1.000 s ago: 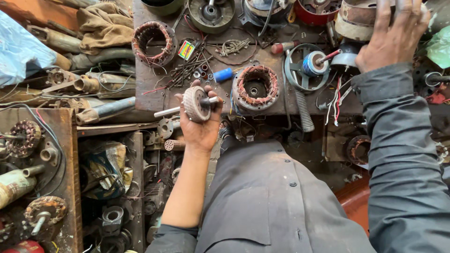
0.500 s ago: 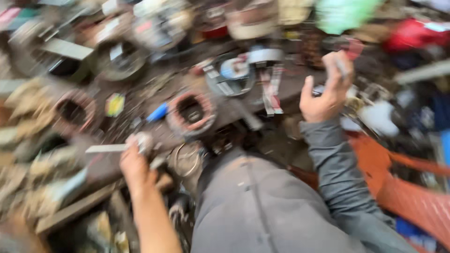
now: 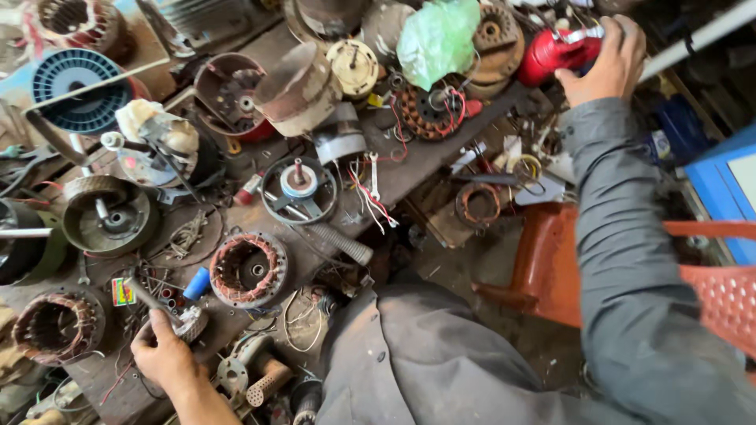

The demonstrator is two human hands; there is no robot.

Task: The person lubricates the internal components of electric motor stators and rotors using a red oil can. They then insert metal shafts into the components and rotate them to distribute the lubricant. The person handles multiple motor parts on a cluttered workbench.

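Note:
My left hand [image 3: 161, 354] is at the lower left, closed around a small motor rotor [image 3: 187, 321] with a metal shaft, resting low on the cluttered workbench [image 3: 409, 169]. A copper-wound stator [image 3: 248, 269] lies just right of it, with a blue cap [image 3: 197, 282] between them. My right hand [image 3: 605, 64], in a grey sleeve, reaches to the far upper right and grips a red canister-like object [image 3: 555, 51] with a shiny metal part on top.
Motor parts crowd the bench: a fan hub [image 3: 299, 189], a round housing [image 3: 108, 212], a blue ribbed disc [image 3: 79, 90], a rusty cone [image 3: 299, 90], a green plastic bag [image 3: 439, 35]. A red plastic chair [image 3: 709, 291] stands at right beside a blue box [image 3: 728, 189].
The view swung to the right. My left hand lowered the rotor toward the bench. My right hand stretched out further and took hold of the red object.

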